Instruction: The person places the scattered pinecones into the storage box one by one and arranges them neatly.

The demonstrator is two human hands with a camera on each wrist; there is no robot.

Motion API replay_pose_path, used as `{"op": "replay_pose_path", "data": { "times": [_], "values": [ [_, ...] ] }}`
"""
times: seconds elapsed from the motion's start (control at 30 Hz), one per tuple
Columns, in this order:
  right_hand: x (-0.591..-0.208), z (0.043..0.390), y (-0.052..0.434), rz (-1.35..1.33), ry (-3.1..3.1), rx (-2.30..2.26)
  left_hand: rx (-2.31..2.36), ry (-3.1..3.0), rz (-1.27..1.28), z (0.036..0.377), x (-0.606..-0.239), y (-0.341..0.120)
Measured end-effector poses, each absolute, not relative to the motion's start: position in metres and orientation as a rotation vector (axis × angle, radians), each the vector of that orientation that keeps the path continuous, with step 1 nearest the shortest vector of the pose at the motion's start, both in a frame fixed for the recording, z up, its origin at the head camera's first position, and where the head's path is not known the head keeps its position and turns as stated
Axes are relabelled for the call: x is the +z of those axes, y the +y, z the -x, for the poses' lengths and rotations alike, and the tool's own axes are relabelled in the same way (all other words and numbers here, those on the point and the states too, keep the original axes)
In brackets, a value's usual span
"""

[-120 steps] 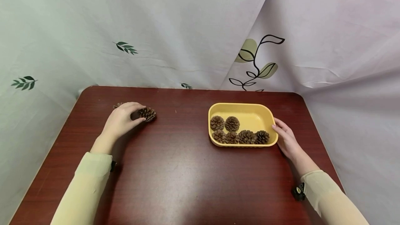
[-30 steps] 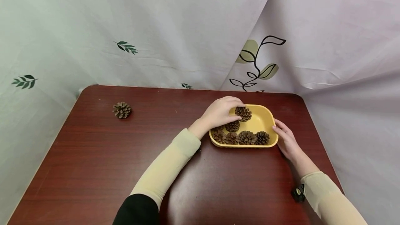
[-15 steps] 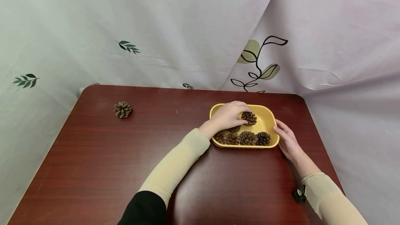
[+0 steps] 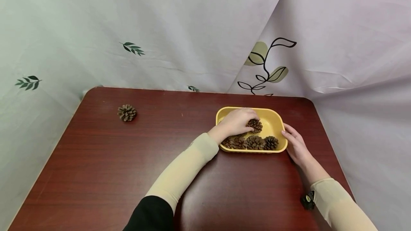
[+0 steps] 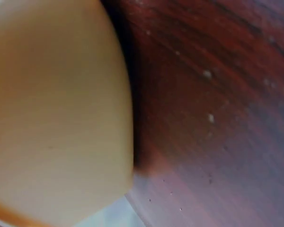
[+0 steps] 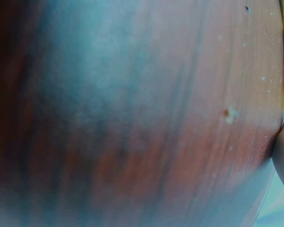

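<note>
One pine cone (image 4: pixel 255 124) sits pinched in L hand (image 4: pixel 236 122), low in yellow tray (image 4: pixel 273 121). R hand (image 4: pixel 295 146), fingers flat, touches tray's right side. Lone cone (image 4: pixel 127 112) far left on table (image 4: pixel 96 167).

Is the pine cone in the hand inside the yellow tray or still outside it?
Inside. The left hand holds the pine cone low within the walls of the yellow tray, behind the row of cones there.
</note>
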State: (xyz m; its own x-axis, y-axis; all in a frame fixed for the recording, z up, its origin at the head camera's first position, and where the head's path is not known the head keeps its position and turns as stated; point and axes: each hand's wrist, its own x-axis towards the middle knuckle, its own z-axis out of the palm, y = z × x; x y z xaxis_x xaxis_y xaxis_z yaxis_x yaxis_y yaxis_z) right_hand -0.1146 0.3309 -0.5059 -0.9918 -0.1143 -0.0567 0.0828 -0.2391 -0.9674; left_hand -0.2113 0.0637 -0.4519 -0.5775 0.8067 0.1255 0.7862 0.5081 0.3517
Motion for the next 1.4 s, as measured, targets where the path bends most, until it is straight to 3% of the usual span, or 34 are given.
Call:
{"op": "replay_pose_path", "data": {
  "times": [1.4],
  "values": [
    [-0.5054,0.1129,0.3304,0.031,1.841,-2.389,0.550,2.653,-1.429,0.2093,-0.4572,0.0648]
  ]
}}
